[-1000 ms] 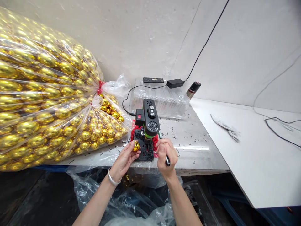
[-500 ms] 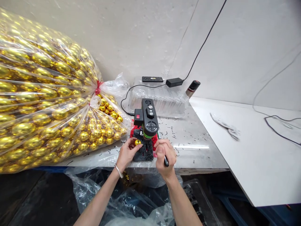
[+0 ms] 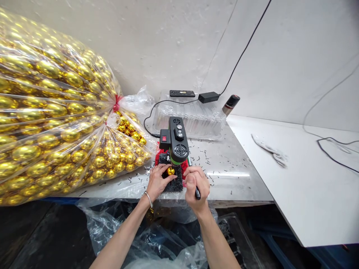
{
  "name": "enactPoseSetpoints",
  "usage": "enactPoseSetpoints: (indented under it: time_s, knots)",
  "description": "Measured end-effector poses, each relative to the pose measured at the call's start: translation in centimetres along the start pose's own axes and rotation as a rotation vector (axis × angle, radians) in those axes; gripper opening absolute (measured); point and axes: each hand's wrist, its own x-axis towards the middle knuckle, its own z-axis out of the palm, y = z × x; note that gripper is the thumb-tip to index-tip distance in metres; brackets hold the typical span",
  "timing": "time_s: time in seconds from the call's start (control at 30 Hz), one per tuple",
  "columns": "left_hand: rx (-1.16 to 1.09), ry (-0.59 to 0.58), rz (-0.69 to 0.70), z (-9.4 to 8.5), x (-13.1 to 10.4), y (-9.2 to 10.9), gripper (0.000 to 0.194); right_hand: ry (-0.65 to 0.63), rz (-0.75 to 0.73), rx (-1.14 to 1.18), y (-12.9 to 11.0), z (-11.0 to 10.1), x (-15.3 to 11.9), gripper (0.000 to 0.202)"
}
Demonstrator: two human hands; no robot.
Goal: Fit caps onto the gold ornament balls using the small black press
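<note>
Between the thumb and fingers of my left hand [image 3: 159, 181] is a small shiny gold ball [image 3: 171, 171], held just under the front of a black bench machine [image 3: 178, 139]. My right hand [image 3: 197, 188] is wrapped round a lever handle [image 3: 198, 193] with a black tip at the machine's right side. The machine stands on a dark base [image 3: 176, 184] strewn with black bits, with a red mat [image 3: 184, 168] showing beneath it. What the ball touches underneath is hidden.
Large clear bags of gold balls [image 3: 56, 138] fill the left. Behind the machine are a clear plastic tray [image 3: 190, 119], a black power adapter [image 3: 209, 97] and a dark-capped can [image 3: 231, 105]. White gloves [image 3: 270, 149] lie on the white table [image 3: 303, 194] at right. Plastic sheeting [image 3: 146, 239] hangs below.
My left hand has moved to the right with the gold ball, bringing it closer beneath the machine's head. My right hand has stayed on the lever, nearly still.
</note>
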Motion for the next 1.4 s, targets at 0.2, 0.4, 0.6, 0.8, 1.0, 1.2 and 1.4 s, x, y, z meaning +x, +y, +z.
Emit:
enactPoseSetpoints:
  time_s: [0.2, 0.4, 0.6, 0.8, 1.0, 1.2, 1.4]
  knots:
    - [0.02, -0.013, 0.04, 0.5, -0.3, -0.5, 0.034, 0.015, 0.011, 0.02, 0.8, 0.4, -1.3, 0.022]
    - [0.048, -0.001, 0.038, 0.3, -0.3, -0.2, 0.032, 0.009, -0.071, -0.039, 2.6, 1.3, -3.4, 0.025]
    - [0.071, 0.008, 0.048, 0.3, -0.4, -0.3, 0.034, 0.092, -0.068, -0.053, 3.6, 2.2, -4.4, 0.026]
    - [0.066, 0.012, 0.058, 0.4, -0.4, -0.4, 0.033, 0.049, -0.135, -0.046, 4.1, 2.7, -5.0, 0.026]
    - [0.002, 0.014, 0.04, 0.1, -0.1, -0.1, 0.035, 0.096, 0.051, 0.034, 0.6, 0.9, -0.7, 0.028]
    - [-0.028, 0.018, 0.128, -2.2, -4.3, 1.2, 0.041, 0.061, 0.13, 0.039, -1.3, -0.2, 2.4, 0.029]
    - [0.073, 0.007, 0.258, -3.9, -6.5, 1.6, 0.049, 0.093, 0.087, 0.031, -0.7, 0.4, 1.1, 0.028]
